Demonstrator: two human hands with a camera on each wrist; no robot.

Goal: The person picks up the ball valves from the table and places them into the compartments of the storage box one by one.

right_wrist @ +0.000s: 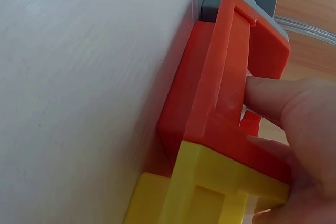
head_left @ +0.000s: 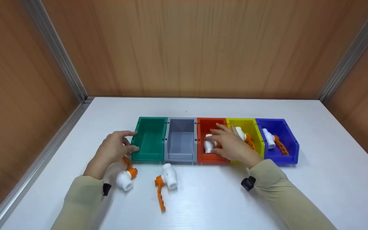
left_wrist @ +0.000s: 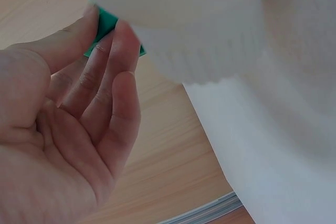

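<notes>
My left hand (head_left: 112, 148) is at the left side of the green bin (head_left: 150, 156), its fingertips and thumb touching the rim. Just below that hand, on the table, lies a white ball valve (head_left: 125, 180) with an orange lever. My right hand (head_left: 232, 145) reaches into the red bin (head_left: 212, 121), fingers spread over another white ball valve (head_left: 208, 143) whose lever is mostly covered. In the right wrist view the thumb (right_wrist: 270, 95) dips inside the red bin's wall. A further ball valve (head_left: 170, 175) rests in front of the grey bin, lever pointing toward me.
The grey bin (head_left: 180, 156) stands between green and red. To the right, the yellow bin (head_left: 260, 147) and blue bin (head_left: 294, 153) each contain a ball valve. All the bins form one row on the white table (head_left: 203, 204), with wood-patterned panels (head_left: 184, 48) behind and beside.
</notes>
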